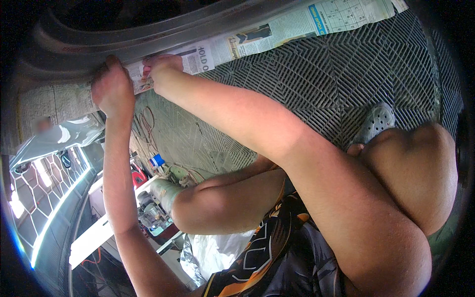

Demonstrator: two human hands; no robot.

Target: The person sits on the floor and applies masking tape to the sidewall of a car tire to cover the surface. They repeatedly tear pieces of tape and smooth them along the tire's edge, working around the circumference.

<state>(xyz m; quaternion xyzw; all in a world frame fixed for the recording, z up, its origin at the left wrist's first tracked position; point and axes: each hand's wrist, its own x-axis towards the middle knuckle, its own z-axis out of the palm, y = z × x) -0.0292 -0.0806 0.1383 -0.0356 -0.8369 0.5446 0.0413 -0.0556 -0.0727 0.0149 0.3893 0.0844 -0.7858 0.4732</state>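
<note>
One bare left hand (114,89) and one bare right hand (166,65), near each other, touch one long printed newspaper strip (289,32). Can't tell whether clamped.

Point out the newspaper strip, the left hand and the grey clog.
Newspaper strip (247,43): head view, on its printed face.
Left hand (113,89): head view, on the middle of the hand.
Grey clog (380,119): head view, on its perforated upper.

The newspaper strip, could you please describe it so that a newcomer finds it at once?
Find the dark curved panel across the picture's top. Along its lower edge, above the grooved floor tiles, runs the newspaper strip, with the left hand and right hand at it. Its printed columns and puzzle grid set it apart from both neighbours.
</note>
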